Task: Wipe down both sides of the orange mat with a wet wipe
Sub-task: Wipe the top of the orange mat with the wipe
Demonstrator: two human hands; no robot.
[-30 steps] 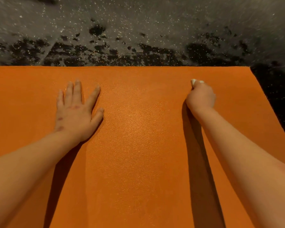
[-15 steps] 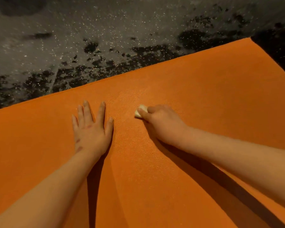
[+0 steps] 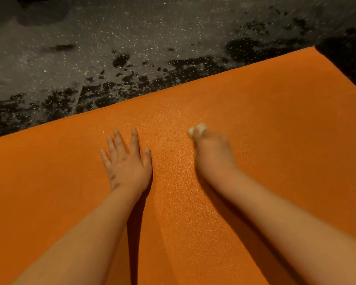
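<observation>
Dark speckled floor (image 3: 132, 38), patchy with black marks, lies beyond an orange mat (image 3: 255, 120) that fills the near view. Left hand (image 3: 127, 159) rests flat on the mat, palm down, fingers spread, near its far edge. Right hand (image 3: 212, 153), blurred, is just beside it, fingers curled round a small white wet wipe (image 3: 197, 128) that pokes out at the fingertips. The mat's far right corner shows at upper right. The mat looks thin, light and floppy, with a fine grippy grain, so a flat palm should pin it. For turning it over, that corner or the far edge seems the best hold
</observation>
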